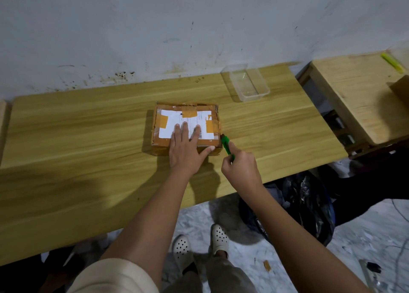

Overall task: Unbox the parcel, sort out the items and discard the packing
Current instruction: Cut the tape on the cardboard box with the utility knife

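Note:
A taped brown cardboard parcel (164, 125) with a white shipping label lies flat in the middle of the wooden table (88, 137). My left hand (187, 147) presses flat on the parcel's near top, fingers straight and thumb stretched along the front edge. My right hand (241, 167) grips a green utility knife (226, 144) just right of the parcel. The knife's tip touches the parcel's near right corner.
A clear plastic container (249, 83) stands at the back right of the table. A second wooden surface (354, 98) to the right holds a yellow marker (392, 63). A black bin bag (305, 204) sits on the floor under the table's right end.

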Action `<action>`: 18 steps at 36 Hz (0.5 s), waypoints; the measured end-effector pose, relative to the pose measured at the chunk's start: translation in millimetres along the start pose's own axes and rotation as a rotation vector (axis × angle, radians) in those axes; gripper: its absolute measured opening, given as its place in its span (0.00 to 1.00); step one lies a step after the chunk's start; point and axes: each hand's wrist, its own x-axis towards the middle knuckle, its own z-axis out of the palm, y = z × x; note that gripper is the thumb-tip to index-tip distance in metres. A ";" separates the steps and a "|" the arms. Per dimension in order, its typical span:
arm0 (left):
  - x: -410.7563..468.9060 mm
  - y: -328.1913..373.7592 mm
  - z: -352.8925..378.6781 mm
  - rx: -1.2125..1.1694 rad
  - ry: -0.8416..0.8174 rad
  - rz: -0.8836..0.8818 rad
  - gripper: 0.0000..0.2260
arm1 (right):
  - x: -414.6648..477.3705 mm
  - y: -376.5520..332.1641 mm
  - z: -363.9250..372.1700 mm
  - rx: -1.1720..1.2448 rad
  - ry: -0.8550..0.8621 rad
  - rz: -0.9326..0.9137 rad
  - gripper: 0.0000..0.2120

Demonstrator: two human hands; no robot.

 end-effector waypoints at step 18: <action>-25.5 -24.2 -13.5 -0.324 0.195 -0.450 0.42 | 39.6 23.4 27.4 0.630 0.118 0.113 0.19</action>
